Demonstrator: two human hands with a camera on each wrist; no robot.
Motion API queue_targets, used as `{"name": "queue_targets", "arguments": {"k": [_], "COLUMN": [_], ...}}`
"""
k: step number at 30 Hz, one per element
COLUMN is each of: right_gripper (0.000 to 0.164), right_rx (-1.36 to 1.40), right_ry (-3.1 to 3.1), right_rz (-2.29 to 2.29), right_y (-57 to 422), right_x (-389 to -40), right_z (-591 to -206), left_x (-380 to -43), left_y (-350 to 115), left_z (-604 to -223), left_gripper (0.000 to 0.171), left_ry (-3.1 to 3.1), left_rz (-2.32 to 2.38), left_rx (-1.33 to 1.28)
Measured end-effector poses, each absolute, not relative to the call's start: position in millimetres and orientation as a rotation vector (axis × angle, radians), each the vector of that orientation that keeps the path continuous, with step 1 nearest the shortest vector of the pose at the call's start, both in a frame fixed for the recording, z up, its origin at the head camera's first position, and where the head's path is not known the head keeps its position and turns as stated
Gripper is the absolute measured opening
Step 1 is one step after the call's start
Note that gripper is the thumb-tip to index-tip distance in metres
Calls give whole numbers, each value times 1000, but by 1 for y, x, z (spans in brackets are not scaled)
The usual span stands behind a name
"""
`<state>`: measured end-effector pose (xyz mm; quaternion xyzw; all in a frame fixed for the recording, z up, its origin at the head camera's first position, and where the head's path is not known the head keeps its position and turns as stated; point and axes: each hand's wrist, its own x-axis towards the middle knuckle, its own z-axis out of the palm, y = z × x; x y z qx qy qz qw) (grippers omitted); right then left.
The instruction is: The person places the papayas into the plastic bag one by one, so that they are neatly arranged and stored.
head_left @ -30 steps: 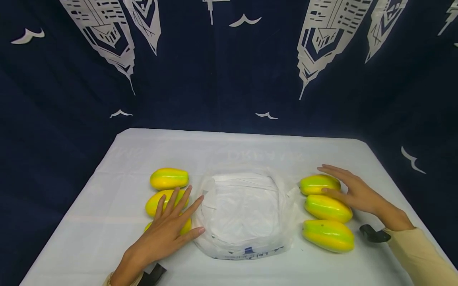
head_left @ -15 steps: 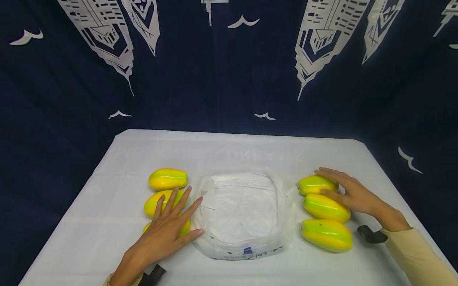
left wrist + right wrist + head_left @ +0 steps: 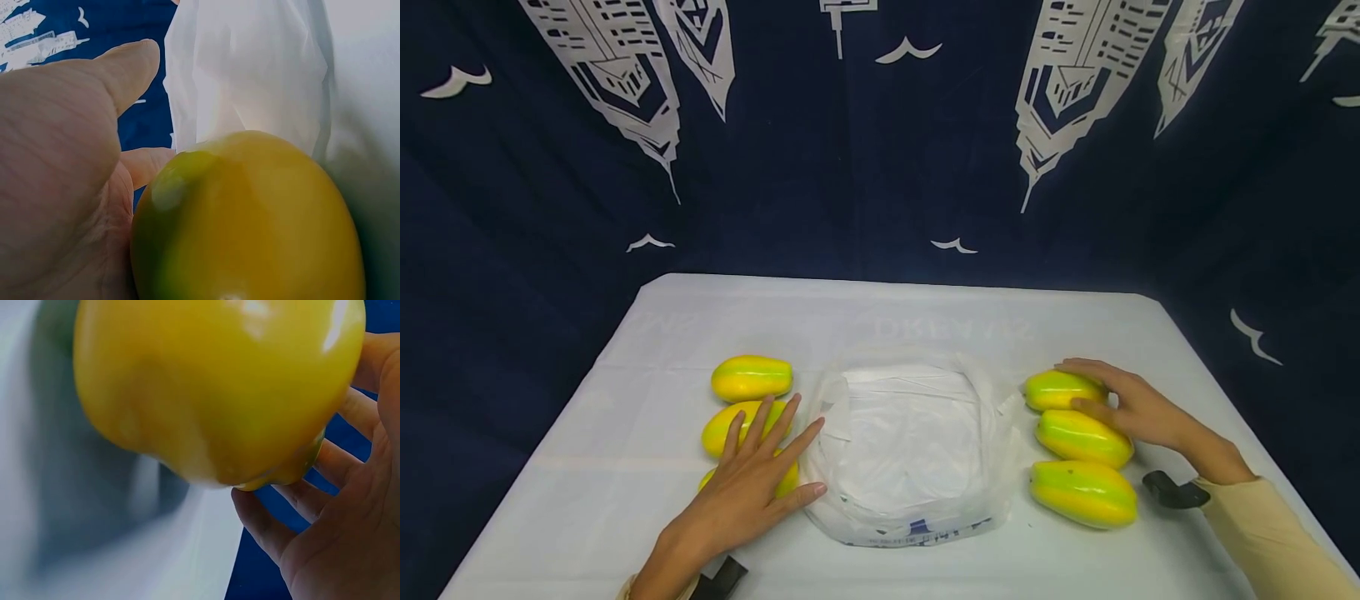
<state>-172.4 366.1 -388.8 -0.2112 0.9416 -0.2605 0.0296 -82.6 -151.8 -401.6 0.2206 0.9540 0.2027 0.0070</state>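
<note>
Three yellow-green papayas lie in a column at the left in the head view: the far one [image 3: 751, 377], the middle one [image 3: 718, 433] and the near one [image 3: 788, 479]. My left hand [image 3: 741, 492], fingers spread and straight, lies over the near and middle ones and partly hides them. At the right is a second column, with a far papaya [image 3: 1056, 389], a middle papaya [image 3: 1084, 437] and a near papaya [image 3: 1084, 493]. My right hand [image 3: 1142, 408] reaches over the far one, fingers along its back side and thumb on its front. A white plastic bag [image 3: 913, 442] lies flat between the columns.
The table wears a white cloth [image 3: 625, 417]. Behind it hangs a dark blue curtain [image 3: 850, 183] with white building and bird prints. A black wrist strap piece [image 3: 1176, 492] shows at the right wrist, another black piece [image 3: 721, 579] at the left.
My right hand has lowered slightly onto the far right papaya, its fingers coming down along the back side. The left hand and the papayas stay put; the head view shifts a little.
</note>
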Motion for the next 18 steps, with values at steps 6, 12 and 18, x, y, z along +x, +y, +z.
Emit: {"name": "queue_targets", "arguments": {"k": [6, 12, 18], "right_gripper": [51, 49, 50], "right_rx": [-643, -656, -635], "right_ry": [2905, 2897, 2921], "right_rz": [-801, -806, -780], "right_y": [365, 362, 361], "right_x": [-173, -174, -173], "right_z": [-388, -386, -383], "left_x": [-81, -80, -80], "left_y": [-152, -154, -154], "left_z": [-402, -402, -401], "left_gripper": [74, 73, 72], "left_ry": [2988, 2995, 2997], "left_rz": [643, 645, 644], "left_rx": [685, 687, 698]}}
